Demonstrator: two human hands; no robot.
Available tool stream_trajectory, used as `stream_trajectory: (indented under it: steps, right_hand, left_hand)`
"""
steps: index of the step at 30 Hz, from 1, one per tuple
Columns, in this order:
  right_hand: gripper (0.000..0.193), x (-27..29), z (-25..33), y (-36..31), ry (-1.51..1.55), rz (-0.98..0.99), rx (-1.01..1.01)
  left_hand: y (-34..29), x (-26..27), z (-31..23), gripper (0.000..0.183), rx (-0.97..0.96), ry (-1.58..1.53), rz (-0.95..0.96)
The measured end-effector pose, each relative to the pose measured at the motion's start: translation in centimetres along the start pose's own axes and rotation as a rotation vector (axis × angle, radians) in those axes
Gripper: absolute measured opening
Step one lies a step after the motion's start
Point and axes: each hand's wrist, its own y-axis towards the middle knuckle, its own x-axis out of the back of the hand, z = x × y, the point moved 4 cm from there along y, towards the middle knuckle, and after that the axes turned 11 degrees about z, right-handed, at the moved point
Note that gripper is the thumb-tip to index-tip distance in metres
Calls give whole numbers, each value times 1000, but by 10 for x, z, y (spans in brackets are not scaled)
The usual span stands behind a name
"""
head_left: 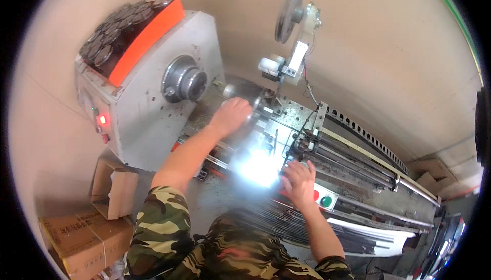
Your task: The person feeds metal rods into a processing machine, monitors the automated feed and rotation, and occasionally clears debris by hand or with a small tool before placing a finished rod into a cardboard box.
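Observation:
My left hand (pixel 232 117) is closed at the near side of a blurred round metal part (pixel 250 96) on the lathe-like machine. What its fingers hold is hidden. To the right and nearer me, my right hand (pixel 299 180) has its fingers bent at the near edge of the machine's metal carriage (pixel 294 114). A small greyish part shows between those fingers, too unclear to name. Left of my hands, a stepped round chuck (pixel 189 82) sticks out of the grey headstock (pixel 146 111). White glare (pixel 260 168) hides the area between my hands.
An orange strip (pixel 148 40) fences several dark round pieces (pixel 115 32) on the headstock. A pulley wheel (pixel 290 13) stands on an arm behind the carriage. Red and green buttons (pixel 322 198) sit beside my right wrist. Long rods (pixel 307 229) lie in front; cardboard boxes (pixel 84 241) stand lower left.

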Motion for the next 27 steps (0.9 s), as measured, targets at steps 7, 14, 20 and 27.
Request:
stream_trajectory:
  steps: [7, 14, 20, 27]
  right_hand:
    - [34, -25, 65, -1, 74, 288, -81]
    - [46, -24, 80, 5, 97, 476, -114]
    - [56, 11, 71, 45, 230, 371, -210]
    - [38, -7, 48, 146, -70, -275, -133]
  left_hand:
    - [-44, 15, 84, 27, -50, 45, -9]
    - [-43, 18, 87, 34, -43, 76, 10]
    - [-43, 13, 87, 35, -30, 58, -11]
    - [-38, 22, 79, 18, -60, -58, -78]
